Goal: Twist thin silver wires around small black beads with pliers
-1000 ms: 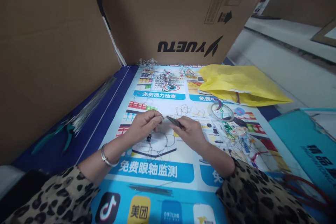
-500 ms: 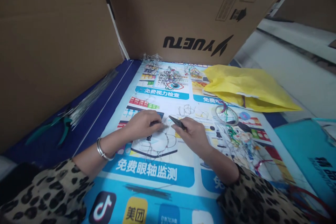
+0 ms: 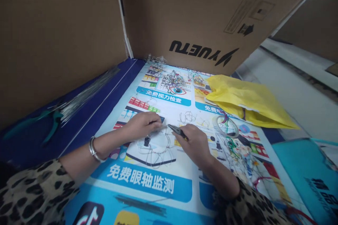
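My left hand, with a silver bangle at the wrist, pinches the upper part of a thin wire piece bent into a ring with several loops. The loops hang below my fingers over the printed sheet. In my right hand is a pair of dark-jawed pliers, its tip pointing left, close to my left fingertips. Whether the jaws grip the wire is too small to tell. Below the hands lies a bundle of short dark wires.
Teal-handled pliers and a bundle of straight wires lie at left. Cardboard walls stand behind. A yellow bag, a tape roll and a teal packet are at right. Tangled wires lie at the back.
The camera view has tilted and shifted slightly. The plier tip has come a little nearer my left fingertips. My left hand keeps its pinch on the wire piece.
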`<state>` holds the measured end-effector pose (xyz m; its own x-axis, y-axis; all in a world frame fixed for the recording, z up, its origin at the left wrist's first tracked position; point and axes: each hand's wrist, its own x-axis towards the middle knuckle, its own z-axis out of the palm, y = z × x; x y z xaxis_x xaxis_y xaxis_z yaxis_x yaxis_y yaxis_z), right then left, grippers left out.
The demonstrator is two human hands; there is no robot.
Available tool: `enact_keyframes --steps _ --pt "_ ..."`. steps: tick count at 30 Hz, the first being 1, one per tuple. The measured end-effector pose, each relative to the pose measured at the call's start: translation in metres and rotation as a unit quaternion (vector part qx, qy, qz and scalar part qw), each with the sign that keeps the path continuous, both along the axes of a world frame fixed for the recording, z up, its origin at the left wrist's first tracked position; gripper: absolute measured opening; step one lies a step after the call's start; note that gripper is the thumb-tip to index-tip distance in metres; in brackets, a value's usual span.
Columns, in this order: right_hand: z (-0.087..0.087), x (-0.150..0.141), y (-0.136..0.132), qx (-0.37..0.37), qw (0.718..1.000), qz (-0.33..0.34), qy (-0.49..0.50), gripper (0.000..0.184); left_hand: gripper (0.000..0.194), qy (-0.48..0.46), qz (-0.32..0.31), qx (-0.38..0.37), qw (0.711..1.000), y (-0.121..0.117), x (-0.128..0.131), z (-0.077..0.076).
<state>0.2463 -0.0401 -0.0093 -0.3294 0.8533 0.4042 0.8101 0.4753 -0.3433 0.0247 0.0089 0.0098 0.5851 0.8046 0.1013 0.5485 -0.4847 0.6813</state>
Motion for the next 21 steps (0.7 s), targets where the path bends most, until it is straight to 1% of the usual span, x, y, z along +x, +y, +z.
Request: enact_keyframes --steps 7,9,15,21 --pt "-0.0013 -0.0003 0.0000 0.030 0.999 0.013 -0.028 0.022 0.022 -0.033 0.004 -0.073 0.997 -0.0018 0.0007 0.0001" --pt "-0.0009 -0.0008 0.0001 0.038 0.998 0.015 -0.039 0.022 0.022 -0.037 0.007 -0.084 0.996 -0.0023 0.0014 0.0008" --pt "-0.0002 -0.0014 0.0001 0.037 0.997 0.020 -0.062 0.021 0.021 -0.026 0.004 -0.073 0.997 -0.0025 0.0019 0.0016" --pt "0.0002 -0.0038 0.0007 0.047 0.995 0.036 -0.085 0.011 0.021 -0.019 0.006 -0.053 0.998 -0.0019 0.0020 -0.0011"
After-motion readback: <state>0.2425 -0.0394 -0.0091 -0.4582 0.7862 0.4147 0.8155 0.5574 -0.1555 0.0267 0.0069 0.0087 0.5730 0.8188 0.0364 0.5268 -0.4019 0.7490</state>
